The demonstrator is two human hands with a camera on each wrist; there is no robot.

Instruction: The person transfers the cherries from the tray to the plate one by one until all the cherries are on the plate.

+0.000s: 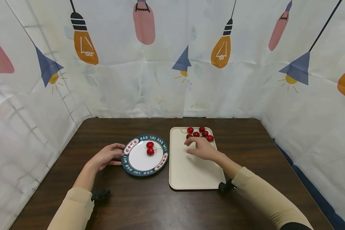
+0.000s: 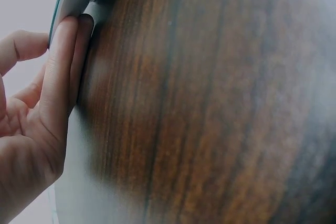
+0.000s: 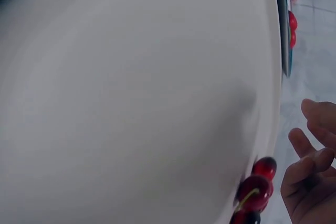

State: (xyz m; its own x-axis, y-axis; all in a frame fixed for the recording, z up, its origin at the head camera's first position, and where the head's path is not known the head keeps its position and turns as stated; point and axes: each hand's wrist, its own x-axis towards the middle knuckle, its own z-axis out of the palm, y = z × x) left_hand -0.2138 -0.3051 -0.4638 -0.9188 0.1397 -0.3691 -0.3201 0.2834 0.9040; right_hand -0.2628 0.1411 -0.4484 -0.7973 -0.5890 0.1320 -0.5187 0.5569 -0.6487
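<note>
My left hand (image 1: 109, 156) is at the left rim of a round plate (image 1: 132, 170) with a white middle and a dark green lettered border. In the left wrist view, fingers (image 2: 56, 72) lie against the plate's underside while another fingertip meets its edge. Two red cherries (image 1: 150, 151) lie on the plate. Over the cream rectangular tray (image 1: 187, 175) hovers my right hand (image 1: 202, 148), thumb and forefinger apart with nothing between them. Just beyond it, several cherries (image 1: 196, 134) cluster at the tray's far right corner; the hand partly hides some. In the right wrist view, a dark cherry (image 3: 253, 192) shows its stem.
Plate and tray stand side by side, a narrow gap between them, on a dark brown wooden table (image 1: 138, 204). A white curtain (image 1: 161, 89) printed with lamps and bulbs hangs behind the table and along its sides. Black straps with devices (image 1: 101, 195) sit on both wrists.
</note>
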